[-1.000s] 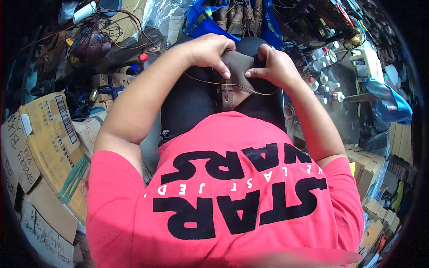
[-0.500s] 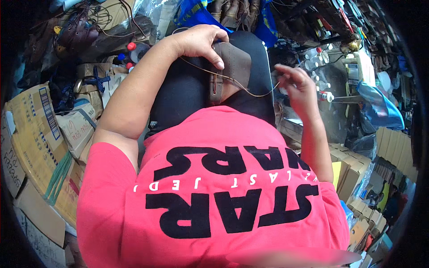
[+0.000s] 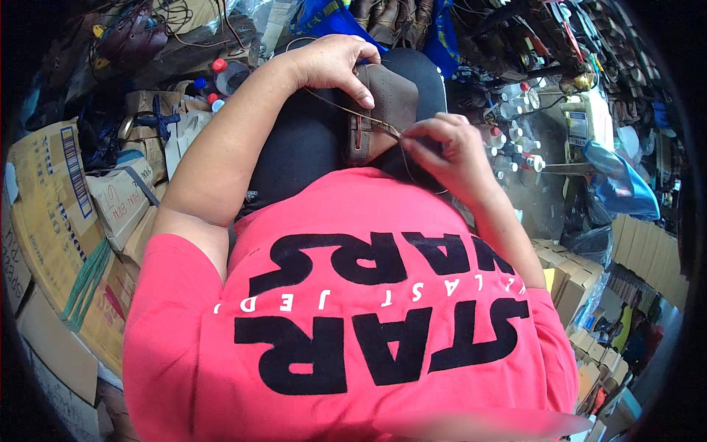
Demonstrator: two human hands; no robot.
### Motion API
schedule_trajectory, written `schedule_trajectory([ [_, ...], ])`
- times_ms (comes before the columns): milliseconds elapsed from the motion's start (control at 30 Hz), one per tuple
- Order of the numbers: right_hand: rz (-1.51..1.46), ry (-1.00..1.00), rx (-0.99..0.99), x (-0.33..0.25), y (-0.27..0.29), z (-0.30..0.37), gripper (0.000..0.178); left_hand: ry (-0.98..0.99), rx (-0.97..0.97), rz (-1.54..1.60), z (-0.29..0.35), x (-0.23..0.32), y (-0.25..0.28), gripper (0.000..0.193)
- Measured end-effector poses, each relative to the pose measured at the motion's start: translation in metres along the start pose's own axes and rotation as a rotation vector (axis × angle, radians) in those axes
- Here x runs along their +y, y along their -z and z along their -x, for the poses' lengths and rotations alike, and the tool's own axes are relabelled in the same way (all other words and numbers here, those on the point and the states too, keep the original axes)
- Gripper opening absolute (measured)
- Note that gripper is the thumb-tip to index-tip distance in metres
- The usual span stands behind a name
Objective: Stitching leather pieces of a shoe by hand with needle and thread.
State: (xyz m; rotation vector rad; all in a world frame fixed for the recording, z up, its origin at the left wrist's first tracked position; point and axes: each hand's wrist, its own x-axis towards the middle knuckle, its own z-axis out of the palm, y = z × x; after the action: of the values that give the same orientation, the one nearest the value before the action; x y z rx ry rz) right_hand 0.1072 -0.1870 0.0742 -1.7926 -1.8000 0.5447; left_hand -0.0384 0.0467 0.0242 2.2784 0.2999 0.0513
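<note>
A brown leather shoe upper point(image 3: 395, 97) lies across my dark-trousered lap, with a row of small holes along its panel. My left hand point(image 3: 340, 66) is closed on its far left edge, thumb pressed on the leather and fingers hidden behind. A thin tan leather lace point(image 3: 340, 109) runs from near that hand across the upper. A reddish stitch of lace shows at the near end, by an eyelet. Close to the upper's right side, my right hand point(image 3: 448, 153) pinches the lace between thumb and fingertips, and a thin length hangs below.
Cardboard boxes point(image 3: 55, 214) crowd the left side. Several small bottles point(image 3: 515, 144) stand to the right, beside a blue plastic bag point(image 3: 622, 184). Brown leather pieces point(image 3: 394, 18) lie ahead on a blue sheet point(image 3: 320, 18). Stacked cardboard point(image 3: 648, 254) fills the far right.
My right hand has moved left, from out beside my knee to the upper's edge, and now pinches the lace there. My left hand keeps its hold on the upper.
</note>
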Motion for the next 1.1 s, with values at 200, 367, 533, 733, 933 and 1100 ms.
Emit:
schedule_trajectory([
  [200,0.299,-0.047,0.012,0.001,-0.001,-0.002,0.014,0.048,-0.026,0.025,0.001,0.000,-0.001,0.066],
  [367,0.302,-0.096,0.073,0.008,0.003,-0.004,0.014,0.020,-0.005,0.004,0.002,0.000,0.000,0.071],
  [533,0.061,-0.066,0.054,0.008,-0.006,-0.010,0.014,0.034,-0.021,0.014,0.001,0.002,0.000,0.065],
  [733,0.042,-0.099,0.022,0.003,-0.008,-0.016,0.013,0.040,-0.021,0.028,0.002,0.003,0.000,0.065],
  [933,0.078,-0.123,-0.018,-0.003,0.000,-0.017,0.012,-0.001,0.002,-0.022,0.002,0.001,0.000,0.073],
  [1100,0.051,-0.116,-0.049,-0.003,0.007,-0.011,0.013,0.014,0.001,-0.031,0.003,0.003,0.001,0.072],
])
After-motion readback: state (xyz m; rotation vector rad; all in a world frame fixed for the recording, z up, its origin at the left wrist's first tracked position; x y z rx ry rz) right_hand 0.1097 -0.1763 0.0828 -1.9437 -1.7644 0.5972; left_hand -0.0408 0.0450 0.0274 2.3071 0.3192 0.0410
